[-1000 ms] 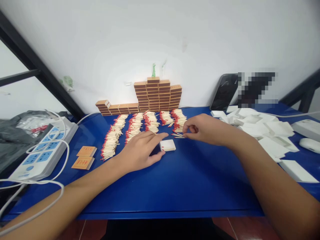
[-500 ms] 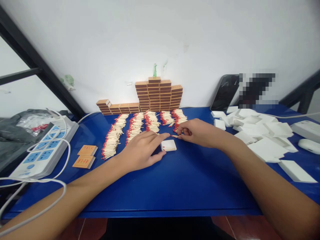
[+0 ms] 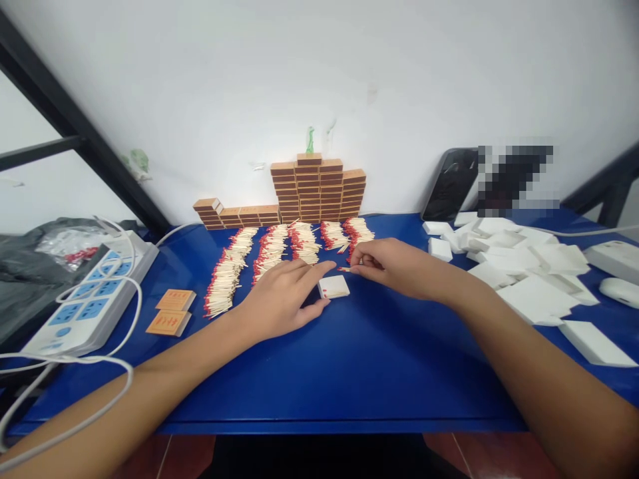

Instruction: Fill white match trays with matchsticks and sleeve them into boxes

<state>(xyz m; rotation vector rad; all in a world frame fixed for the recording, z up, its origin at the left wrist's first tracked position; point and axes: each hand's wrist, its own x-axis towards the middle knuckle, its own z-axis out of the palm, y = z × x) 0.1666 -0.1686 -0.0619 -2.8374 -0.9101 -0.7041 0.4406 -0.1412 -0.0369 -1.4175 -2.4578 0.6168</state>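
Note:
A small white matchbox tray [image 3: 341, 287] with a few red-headed matches [image 3: 327, 293] in it lies on the blue table. My left hand [image 3: 284, 296] rests at its left side, thumb and index finger apart, the thumb at the tray's near corner. Just behind the tray, my right hand [image 3: 377, 263] pinches a match [image 3: 344, 269] between thumb and fingertips, its red head pointing left. Matches lie in rows beyond my hands: a long row [image 3: 230, 273] at left, others [image 3: 304, 243] in the middle, and one [image 3: 360, 231] beside my right fingers.
Stacked matchboxes [image 3: 319, 189] stand against the wall. Two orange matchboxes [image 3: 170, 322] lie at left, near a power strip [image 3: 94, 299] and a white cable [image 3: 132, 286]. White empty trays [image 3: 532, 266] are heaped at right, before a phone [image 3: 452, 186] leaning on the wall.
The white tray has turned slightly and shifted a little left. My left index finger has moved slightly up, and my right fingertips a little left with the match.

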